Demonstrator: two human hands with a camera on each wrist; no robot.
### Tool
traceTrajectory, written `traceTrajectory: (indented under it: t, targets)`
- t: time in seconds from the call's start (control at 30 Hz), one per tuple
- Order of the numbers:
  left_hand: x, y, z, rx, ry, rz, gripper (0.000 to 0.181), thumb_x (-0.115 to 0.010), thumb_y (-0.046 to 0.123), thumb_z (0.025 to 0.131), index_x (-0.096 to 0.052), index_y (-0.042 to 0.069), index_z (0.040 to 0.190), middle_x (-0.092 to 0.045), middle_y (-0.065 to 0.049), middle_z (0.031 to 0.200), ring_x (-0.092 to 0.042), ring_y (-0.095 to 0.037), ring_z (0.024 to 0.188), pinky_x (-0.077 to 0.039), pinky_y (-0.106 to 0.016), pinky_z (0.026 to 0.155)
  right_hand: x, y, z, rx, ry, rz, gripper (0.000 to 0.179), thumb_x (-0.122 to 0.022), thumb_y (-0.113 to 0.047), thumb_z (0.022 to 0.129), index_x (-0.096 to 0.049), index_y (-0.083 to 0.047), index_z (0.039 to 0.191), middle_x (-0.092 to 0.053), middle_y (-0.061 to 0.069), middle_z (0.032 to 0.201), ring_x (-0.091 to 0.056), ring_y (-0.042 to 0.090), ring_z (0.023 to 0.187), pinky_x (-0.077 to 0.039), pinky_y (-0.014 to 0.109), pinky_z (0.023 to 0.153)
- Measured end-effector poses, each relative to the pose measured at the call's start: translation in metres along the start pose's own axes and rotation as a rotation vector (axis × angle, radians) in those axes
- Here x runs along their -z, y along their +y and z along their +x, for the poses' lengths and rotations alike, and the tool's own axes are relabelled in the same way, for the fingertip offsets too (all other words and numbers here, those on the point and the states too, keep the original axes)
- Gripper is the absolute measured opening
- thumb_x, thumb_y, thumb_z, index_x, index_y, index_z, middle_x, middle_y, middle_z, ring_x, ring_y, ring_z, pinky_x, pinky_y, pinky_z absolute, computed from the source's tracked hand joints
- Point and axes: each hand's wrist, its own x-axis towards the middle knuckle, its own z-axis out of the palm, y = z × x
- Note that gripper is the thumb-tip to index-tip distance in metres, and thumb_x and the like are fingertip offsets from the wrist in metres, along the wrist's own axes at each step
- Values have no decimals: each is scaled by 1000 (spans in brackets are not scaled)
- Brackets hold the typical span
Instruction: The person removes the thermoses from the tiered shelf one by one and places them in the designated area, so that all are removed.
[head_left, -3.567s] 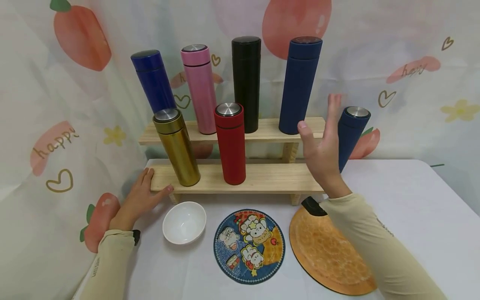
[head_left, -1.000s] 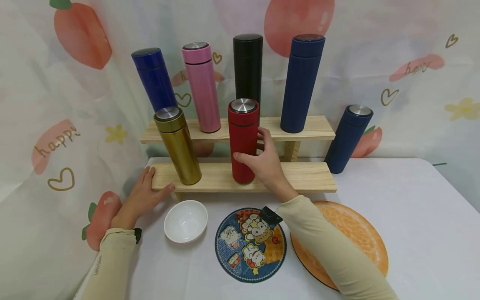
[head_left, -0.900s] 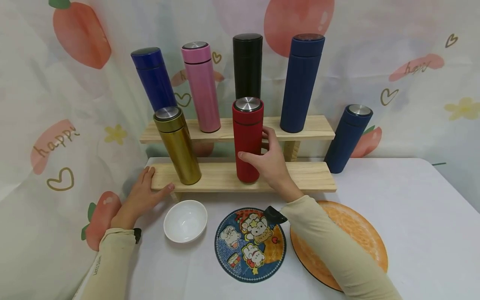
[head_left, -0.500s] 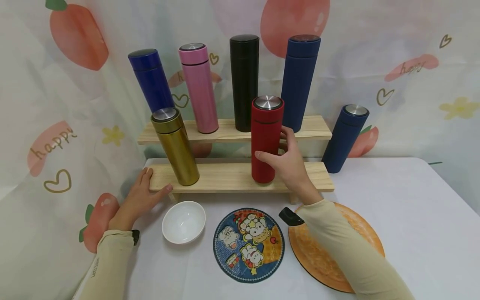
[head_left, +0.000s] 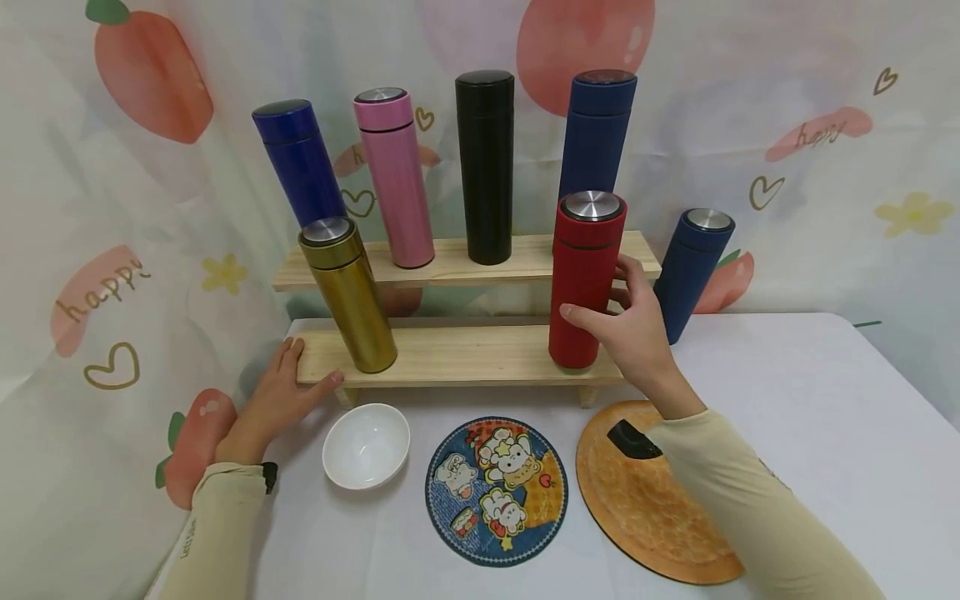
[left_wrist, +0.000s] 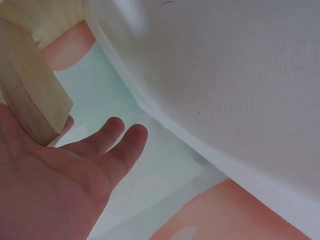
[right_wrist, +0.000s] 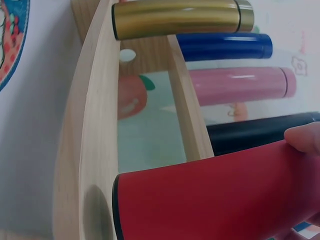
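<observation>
My right hand (head_left: 637,333) grips a red vacuum flask (head_left: 581,287) upright around its middle, thumb in front and fingers behind. The flask's base is close over the right part of the lower wooden shelf (head_left: 465,358); in the right wrist view, the red flask (right_wrist: 215,195) casts a shadow on the board. At the shelf's left end rests my left hand (head_left: 277,396), thumb along the front edge. In the left wrist view that hand (left_wrist: 55,180) has its fingers stretched past the wooden end. A gold flask (head_left: 352,304) stands on the left of the lower shelf.
On the upper shelf (head_left: 450,258) stand blue, pink (head_left: 397,183), black (head_left: 486,167) and navy flasks; the red one partly covers the navy. Another navy flask (head_left: 690,267) stands right of the rack. In front lie a white bowl (head_left: 366,446), a cartoon mat (head_left: 497,492) and an orange-brown mat (head_left: 645,500).
My right hand came from the rack's right side, took hold of the red flask near the lower shelf's middle and moved it right, in front of the upper navy flask. The left hand stayed put.
</observation>
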Motion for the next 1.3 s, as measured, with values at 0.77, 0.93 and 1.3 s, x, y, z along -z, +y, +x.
traceTrajectory:
  t: [0.77, 0.93, 1.3]
  targets:
    - [1, 1, -1, -1, -6, -12, 110, -64, 61, 101, -10, -11, 166, -5, -37, 171, -16, -61, 153, -19, -72, 122, 82, 10, -13, 57, 173, -88, 68, -78, -6, 93, -50, -21, 153, -62, -3, 131, -65, 14, 112, -53, 18, 86]
    - [1, 1, -2, 5, -4, -12, 111, -63, 62, 101, -9, -10, 166, -4, -36, 171, -16, -61, 153, -20, -72, 121, 100, 13, -15, 43, 218, -133, 69, -78, -4, 93, -49, -21, 154, -57, -7, 134, -63, 12, 111, -53, 16, 83]
    - [1, 1, -1, -2, -4, -7, 110, -63, 61, 102, -9, -10, 166, -5, -36, 171, -18, -61, 153, -21, -71, 121, 141, 29, -22, -64, 286, -312, 77, -77, -15, 98, -37, -21, 164, -47, -7, 146, -54, 10, 118, -50, 11, 81]
